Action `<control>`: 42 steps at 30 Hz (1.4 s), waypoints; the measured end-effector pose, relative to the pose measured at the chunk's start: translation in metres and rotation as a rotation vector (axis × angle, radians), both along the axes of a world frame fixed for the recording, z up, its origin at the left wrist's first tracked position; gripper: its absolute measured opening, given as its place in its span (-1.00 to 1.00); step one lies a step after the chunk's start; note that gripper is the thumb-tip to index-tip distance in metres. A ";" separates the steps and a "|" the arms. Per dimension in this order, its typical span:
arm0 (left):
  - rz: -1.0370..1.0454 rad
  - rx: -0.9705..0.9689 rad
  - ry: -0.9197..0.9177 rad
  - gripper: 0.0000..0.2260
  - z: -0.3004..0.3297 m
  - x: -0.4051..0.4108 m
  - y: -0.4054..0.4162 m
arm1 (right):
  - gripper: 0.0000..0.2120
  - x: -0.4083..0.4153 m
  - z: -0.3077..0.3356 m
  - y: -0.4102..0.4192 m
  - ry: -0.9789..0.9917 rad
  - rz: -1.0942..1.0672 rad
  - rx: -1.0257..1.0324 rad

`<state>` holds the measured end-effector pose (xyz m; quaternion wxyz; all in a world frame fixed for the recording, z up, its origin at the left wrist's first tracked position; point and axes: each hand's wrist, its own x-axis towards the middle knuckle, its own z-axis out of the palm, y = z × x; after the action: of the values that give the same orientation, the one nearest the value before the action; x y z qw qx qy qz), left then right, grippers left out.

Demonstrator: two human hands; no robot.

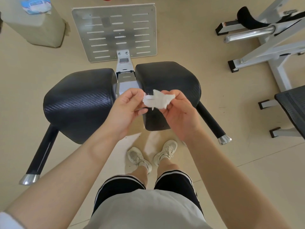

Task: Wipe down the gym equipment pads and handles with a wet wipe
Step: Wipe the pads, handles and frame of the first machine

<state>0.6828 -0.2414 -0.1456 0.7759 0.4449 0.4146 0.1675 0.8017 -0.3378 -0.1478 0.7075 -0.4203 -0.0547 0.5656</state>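
Above the right pad [166, 83], left hand [127, 109] and right hand [178, 113] fingers pinch a crumpled wet wipe [157, 100]; no writing is legible.

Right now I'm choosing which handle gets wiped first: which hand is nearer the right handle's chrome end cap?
Right. The right hand holds the wet wipe just up-left of the chrome end cap; the left hand is farther left.
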 end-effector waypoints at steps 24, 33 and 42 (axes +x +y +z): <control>0.242 -0.247 0.075 -0.86 -0.010 0.012 -0.001 | -0.90 0.007 -0.014 -0.014 0.120 -0.116 -0.070; 0.281 -0.172 0.214 -0.85 -0.007 0.010 0.007 | -0.91 0.013 -0.014 -0.023 -0.156 -0.070 -0.413; -0.001 -0.015 0.212 -0.84 -0.007 0.023 -0.018 | -0.84 -0.019 0.022 -0.002 -1.079 0.003 -0.598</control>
<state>0.7062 -0.2596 -0.1525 0.7310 0.4545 0.4955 0.1161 0.7828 -0.3393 -0.1262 0.4308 -0.8272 -0.2446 0.2653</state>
